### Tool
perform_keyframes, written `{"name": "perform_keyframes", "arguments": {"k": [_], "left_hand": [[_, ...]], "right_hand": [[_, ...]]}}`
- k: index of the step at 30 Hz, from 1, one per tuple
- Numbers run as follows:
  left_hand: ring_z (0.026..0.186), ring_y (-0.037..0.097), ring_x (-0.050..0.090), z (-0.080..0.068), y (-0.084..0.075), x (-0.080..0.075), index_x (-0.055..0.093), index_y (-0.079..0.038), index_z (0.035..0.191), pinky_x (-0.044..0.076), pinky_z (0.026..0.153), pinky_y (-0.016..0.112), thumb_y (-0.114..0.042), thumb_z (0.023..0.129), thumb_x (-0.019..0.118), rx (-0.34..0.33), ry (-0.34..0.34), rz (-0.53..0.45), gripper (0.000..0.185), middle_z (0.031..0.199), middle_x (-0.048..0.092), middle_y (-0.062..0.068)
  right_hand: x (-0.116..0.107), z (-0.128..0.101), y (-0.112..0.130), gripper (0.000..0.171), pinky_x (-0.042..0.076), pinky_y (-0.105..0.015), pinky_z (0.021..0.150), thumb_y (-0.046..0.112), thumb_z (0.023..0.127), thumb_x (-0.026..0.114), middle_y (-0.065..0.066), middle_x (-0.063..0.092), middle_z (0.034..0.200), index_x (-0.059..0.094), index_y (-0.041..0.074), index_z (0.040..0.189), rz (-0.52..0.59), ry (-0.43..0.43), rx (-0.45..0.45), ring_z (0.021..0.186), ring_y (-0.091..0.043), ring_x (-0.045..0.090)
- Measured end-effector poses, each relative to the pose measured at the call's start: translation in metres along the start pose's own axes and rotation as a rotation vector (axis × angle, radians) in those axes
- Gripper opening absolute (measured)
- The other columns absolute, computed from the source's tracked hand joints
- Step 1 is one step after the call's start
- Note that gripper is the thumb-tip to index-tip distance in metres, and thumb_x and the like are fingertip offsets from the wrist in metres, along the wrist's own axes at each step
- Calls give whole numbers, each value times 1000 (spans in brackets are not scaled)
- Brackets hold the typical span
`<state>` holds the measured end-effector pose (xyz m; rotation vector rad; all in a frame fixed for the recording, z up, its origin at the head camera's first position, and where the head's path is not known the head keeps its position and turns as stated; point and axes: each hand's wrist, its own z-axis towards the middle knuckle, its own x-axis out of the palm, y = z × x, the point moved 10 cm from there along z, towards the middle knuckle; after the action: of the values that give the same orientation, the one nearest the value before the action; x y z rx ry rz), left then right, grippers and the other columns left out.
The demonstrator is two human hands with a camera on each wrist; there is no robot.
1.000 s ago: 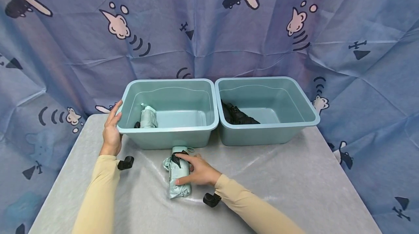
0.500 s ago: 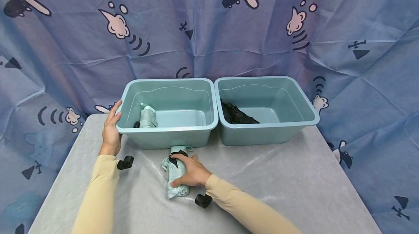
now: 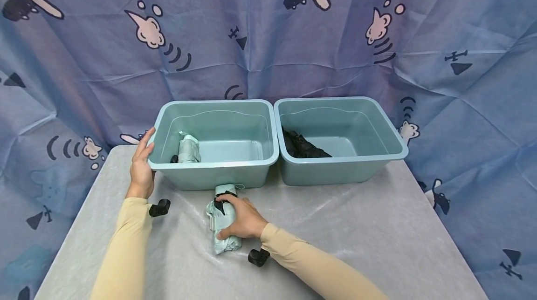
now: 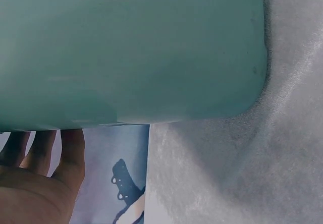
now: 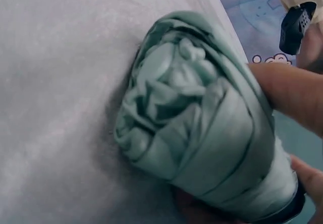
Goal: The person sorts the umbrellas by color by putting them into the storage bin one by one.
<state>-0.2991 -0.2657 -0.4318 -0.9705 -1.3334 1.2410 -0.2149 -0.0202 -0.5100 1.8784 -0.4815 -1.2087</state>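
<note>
Nearest to us, our right hand (image 3: 242, 218) curls around a folded mint-green umbrella (image 3: 224, 228) that lies on the grey-covered bench (image 3: 356, 235). Our fingers (image 5: 290, 90) wrap over its rolled fabric, and its bunched end faces the wrist camera. The umbrella's far end sits just in front of the left bin's front wall. A small black camera mount (image 3: 258, 256) shows under our right sleeve, and another (image 3: 159, 207) under our left.

Further out, our left hand (image 3: 141, 169) rests flat against the outer left side of the left teal bin (image 3: 214, 169), fingers straight and relaxed, gripping nothing. The left wrist view shows the bin's smooth wall (image 4: 131, 52) with fingers (image 4: 70, 153) beside it.

Inside that bin lies a second mint-green umbrella (image 3: 189, 148), near its left wall. The right teal bin (image 3: 340, 169) stands touching the left one and holds a black umbrella (image 3: 302, 147) at its left side.

Behind everything hangs a blue curtain (image 3: 268, 34) printed with aeroplanes and clouds.
</note>
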Motion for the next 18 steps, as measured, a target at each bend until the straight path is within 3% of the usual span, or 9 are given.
{"name": "perform_keyframes", "arguments": {"k": [11, 18], "left_hand": [[147, 21, 27, 1, 0, 0, 29, -22, 162, 30, 113, 34, -21, 111, 29, 1, -2, 7, 52, 167, 20, 0], [147, 21, 27, 1, 0, 0, 28, -22, 162, 31, 113, 34, -22, 111, 30, -5, -1, 5, 52, 167, 21, 0]], "right_hand": [[-13, -10, 17, 93, 48, -31, 94, -3, 63, 95, 1, 56, 132, 56, 26, 142, 386, 50, -172, 109, -15, 55], [-25, -28, 39, 91, 55, -32, 86, -4, 68, 92, -1, 52, 137, 53, 28, 144, 499, 117, -223, 105, -15, 62]]}}
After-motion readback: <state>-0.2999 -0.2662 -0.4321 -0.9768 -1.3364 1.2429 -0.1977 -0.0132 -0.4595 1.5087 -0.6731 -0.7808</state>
